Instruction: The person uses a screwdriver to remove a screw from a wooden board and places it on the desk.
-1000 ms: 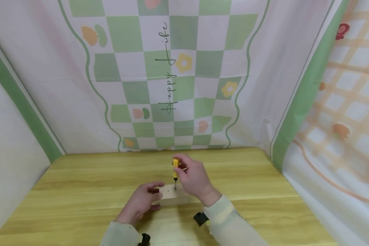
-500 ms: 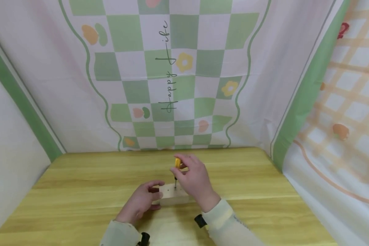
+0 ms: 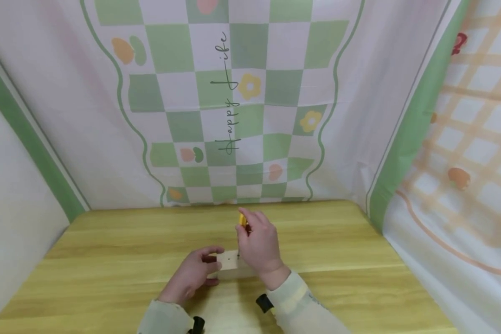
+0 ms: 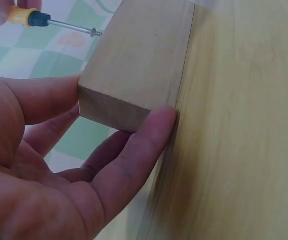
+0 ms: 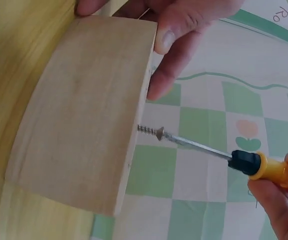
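Observation:
On the table, a pale wooden block [image 3: 229,268] stands with small dark holes along its top face. My left hand [image 3: 192,271] grips the block's left end between thumb and fingers, also seen close up in the left wrist view. My right hand [image 3: 260,243] holds the yellow handle of a screwdriver [image 5: 276,171] in its fingers, above the block. The screwdriver's tip meets the head of a screw [image 5: 151,131], whose point is in the block's top face, with much of its thread still showing. In the head view the right hand hides most of the shaft and the block's right end.
The wood-grain table [image 3: 121,250] stretches around the hands. A green-and-white checked cloth [image 3: 250,120] hangs behind its far edge, with more fabric at both sides. Black wrist cameras [image 3: 265,302] sit by the sleeves.
My right hand has turned with the screwdriver, the handle's top shifting slightly right and more of it now hidden behind the fingers. The left hand and the block hold still.

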`<state>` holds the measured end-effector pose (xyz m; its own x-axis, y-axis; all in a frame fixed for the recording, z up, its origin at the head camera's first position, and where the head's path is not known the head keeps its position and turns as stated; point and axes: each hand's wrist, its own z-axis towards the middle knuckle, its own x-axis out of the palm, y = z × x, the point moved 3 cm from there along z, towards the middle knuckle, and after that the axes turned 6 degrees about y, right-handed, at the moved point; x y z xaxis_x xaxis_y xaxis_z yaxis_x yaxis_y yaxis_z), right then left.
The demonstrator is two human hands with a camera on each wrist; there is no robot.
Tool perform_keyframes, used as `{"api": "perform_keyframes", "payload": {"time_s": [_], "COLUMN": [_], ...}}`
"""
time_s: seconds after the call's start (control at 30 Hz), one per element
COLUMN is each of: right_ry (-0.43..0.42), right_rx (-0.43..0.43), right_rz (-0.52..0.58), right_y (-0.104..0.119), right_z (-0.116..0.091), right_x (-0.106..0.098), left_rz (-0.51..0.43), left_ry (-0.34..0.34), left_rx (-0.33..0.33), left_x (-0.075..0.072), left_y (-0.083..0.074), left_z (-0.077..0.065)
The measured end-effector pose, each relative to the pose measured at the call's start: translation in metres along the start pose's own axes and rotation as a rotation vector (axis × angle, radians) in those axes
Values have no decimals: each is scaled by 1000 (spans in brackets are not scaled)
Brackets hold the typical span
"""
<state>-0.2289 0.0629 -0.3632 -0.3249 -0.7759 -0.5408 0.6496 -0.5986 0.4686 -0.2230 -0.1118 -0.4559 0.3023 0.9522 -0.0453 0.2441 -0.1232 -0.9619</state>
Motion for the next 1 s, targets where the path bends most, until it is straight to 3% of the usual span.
{"api": "perform_keyframes", "payload": {"time_s": [0.17,0.3,0.47,0.6,0.83,1.0], "right_ry": [83,247,388,381,221,132], "right_rx": [-59,-111,-78,-13,114,87], "right_rz": [93,265,399,323,-34,-180], "right_y": [-11,-21,-26,-20,-6,-1], "right_z": [2,6,9,7,5,6], "right_x": [-1,-2,-5,-3,-2,-1], "left_rz": [-1,14,29,31,29,9], "left_ry": [2,-11,-15,-3,10,4], "left_rx": [9,4,10,11,21,24], "left_x": [0,-1,-3,-3,-1,1], "left_y": [3,4,5,5,3,2], "left_z": [2,2,3,1,1,1]}}
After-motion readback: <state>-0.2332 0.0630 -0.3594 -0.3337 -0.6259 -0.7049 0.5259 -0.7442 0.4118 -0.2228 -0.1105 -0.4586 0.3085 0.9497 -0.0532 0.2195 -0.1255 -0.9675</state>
